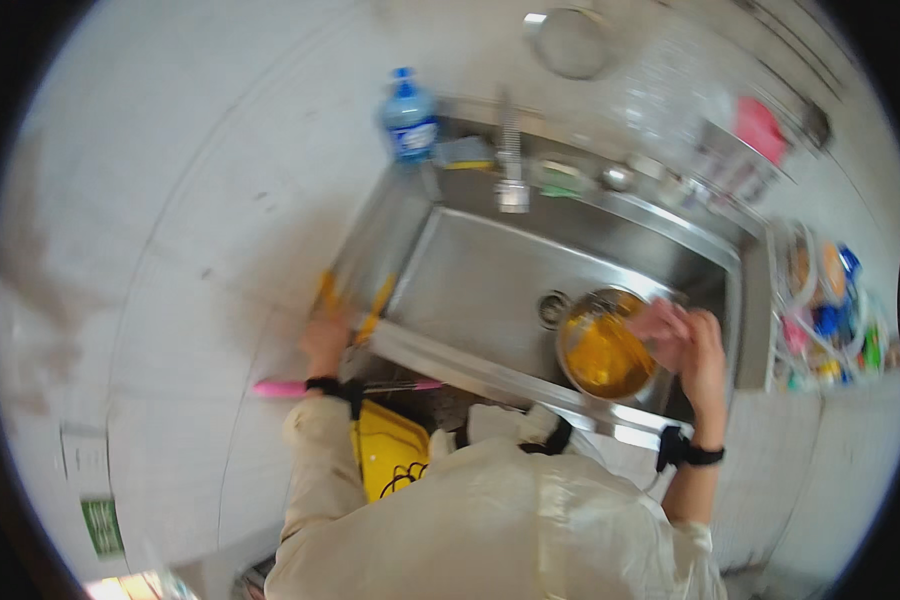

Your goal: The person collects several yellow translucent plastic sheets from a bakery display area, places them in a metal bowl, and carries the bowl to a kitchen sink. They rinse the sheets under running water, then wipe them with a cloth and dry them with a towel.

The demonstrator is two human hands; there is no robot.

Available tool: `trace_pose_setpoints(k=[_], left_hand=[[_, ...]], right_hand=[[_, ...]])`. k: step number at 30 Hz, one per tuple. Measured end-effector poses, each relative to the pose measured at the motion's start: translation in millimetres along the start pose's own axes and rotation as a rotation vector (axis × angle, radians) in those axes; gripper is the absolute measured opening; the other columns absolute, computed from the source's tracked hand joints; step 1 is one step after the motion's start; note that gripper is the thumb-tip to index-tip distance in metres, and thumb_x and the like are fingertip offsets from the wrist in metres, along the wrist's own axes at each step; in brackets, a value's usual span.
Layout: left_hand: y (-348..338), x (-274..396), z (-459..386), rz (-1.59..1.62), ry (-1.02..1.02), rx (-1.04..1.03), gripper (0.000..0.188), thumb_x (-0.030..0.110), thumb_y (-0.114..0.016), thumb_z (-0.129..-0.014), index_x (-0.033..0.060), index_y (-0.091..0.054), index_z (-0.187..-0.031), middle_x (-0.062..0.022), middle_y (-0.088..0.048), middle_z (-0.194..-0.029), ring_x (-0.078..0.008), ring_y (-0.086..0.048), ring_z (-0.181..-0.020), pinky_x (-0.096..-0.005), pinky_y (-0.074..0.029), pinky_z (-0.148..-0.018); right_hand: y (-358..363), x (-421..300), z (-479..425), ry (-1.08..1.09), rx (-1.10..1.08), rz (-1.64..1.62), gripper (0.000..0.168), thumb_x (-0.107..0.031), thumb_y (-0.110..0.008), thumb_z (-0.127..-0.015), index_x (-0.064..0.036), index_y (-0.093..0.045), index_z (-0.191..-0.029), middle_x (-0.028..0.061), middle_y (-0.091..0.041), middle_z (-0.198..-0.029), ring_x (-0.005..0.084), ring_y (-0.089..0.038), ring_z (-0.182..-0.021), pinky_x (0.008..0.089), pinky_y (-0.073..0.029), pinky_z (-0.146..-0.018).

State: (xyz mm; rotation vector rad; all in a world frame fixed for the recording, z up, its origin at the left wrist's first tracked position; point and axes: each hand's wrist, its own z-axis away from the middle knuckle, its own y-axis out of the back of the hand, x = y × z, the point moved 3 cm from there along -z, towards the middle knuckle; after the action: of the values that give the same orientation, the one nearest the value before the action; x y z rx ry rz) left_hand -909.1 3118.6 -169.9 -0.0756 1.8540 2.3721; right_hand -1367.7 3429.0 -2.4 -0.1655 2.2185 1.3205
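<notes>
My right hand [703, 360] is raised over the right side of the stainless steel sink [465, 262], shut on a wet-looking pink cloth [660, 326]. Below the cloth, a round metal bowl [564, 358] stands in the sink beside the drain [552, 309], holding something yellow-orange and shiny that I cannot identify. My left hand [326, 341] is at the sink's front left corner, against the wall. Two yellow strips [376, 309] show beside its fingers. Blur hides whether the left hand grips them.
Behind the sink are a blue bottle [411, 131], a grey-and-yellow sponge [465, 154], a spring-hose faucet [511, 165] and a green sponge [561, 181]. A wire basket [825, 307] of colourful items hangs at right. A pink-handled tool [279, 388] and a yellow dustpan-like thing [390, 446] lie below my left wrist.
</notes>
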Motion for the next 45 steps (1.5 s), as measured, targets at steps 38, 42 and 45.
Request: trace_pose_setpoints(k=[38,42,45], left_hand=[[57,226,71,1.033,-0.580,-1.089,0.015,0.010,-0.067,-0.075,0.0095,-0.053,-0.069,0.0043,-0.040,-0.056,-0.0069,-0.034,-0.046,-0.0223,-0.023,-0.039],[44,233,58,1.053,-0.534,-0.919,0.020,0.009,-0.067,-0.071,0.0092,-0.048,-0.066,0.0026,-0.042,-0.056,-0.0091,-0.037,-0.046,-0.0247,-0.025,-0.038],[24,238,38,0.933,-0.681,-0.601,0.017,0.012,-0.067,-0.069,0.0038,-0.053,-0.074,-0.0064,-0.052,-0.060,-0.0191,-0.050,-0.050,-0.0314,-0.037,-0.042]], right_hand=[[-216,-76,-81,1.028,-0.373,0.023,0.035,-0.019,-0.055,-0.074,-0.006,-0.050,-0.106,0.0129,-0.053,-0.109,0.0267,-0.054,-0.099,0.0361,-0.047,-0.080],[-240,-70,-86,0.922,-0.314,0.259,0.015,-0.019,-0.055,-0.072,-0.006,-0.050,-0.077,0.0110,-0.060,-0.075,0.0251,-0.063,-0.073,0.0335,-0.050,-0.056],[-259,-65,-87,0.781,-0.422,0.316,0.011,-0.015,-0.054,-0.072,-0.005,-0.053,-0.076,0.0135,-0.061,-0.067,0.0260,-0.064,-0.064,0.0354,-0.050,-0.053]])
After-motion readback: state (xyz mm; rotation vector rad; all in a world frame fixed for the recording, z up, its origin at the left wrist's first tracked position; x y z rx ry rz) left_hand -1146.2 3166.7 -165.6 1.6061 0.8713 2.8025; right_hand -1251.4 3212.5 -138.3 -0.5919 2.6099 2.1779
